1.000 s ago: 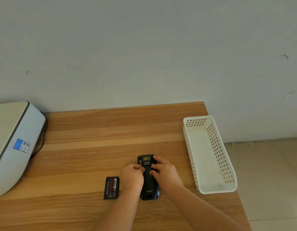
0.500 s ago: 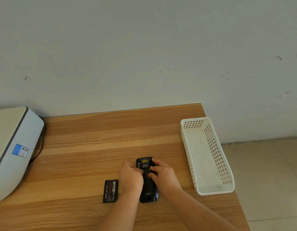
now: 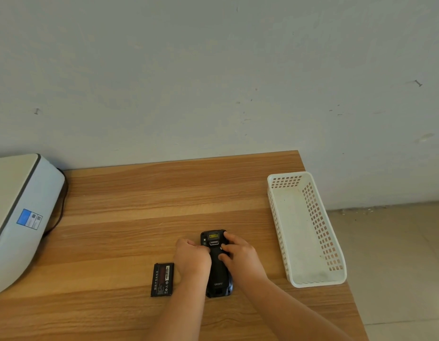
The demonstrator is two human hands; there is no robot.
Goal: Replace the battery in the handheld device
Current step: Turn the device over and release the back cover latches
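A black handheld device (image 3: 217,274) lies back side up on the wooden table (image 3: 139,198), its long axis pointing away from me. My left hand (image 3: 192,258) grips its left edge with the fingers curled against the body. My right hand (image 3: 238,252) rests on its right side, fingertips pressing on the back cover near the top. A flat black battery (image 3: 163,279) with a printed label lies loose on the table just left of my left hand. Whether the device holds a battery is hidden.
A white perforated plastic basket (image 3: 309,283) stands at the table's right edge, with nothing in it. A grey-white machine (image 3: 21,210) with a blue sticker and a dark cable sits at the far left. A wall runs behind the table; tiled floor lies beyond the right edge.
Both hands stay on the device in much the same grip. The camera has tilted a little, so everything sits slightly lower in the frame. The loose battery has not moved.
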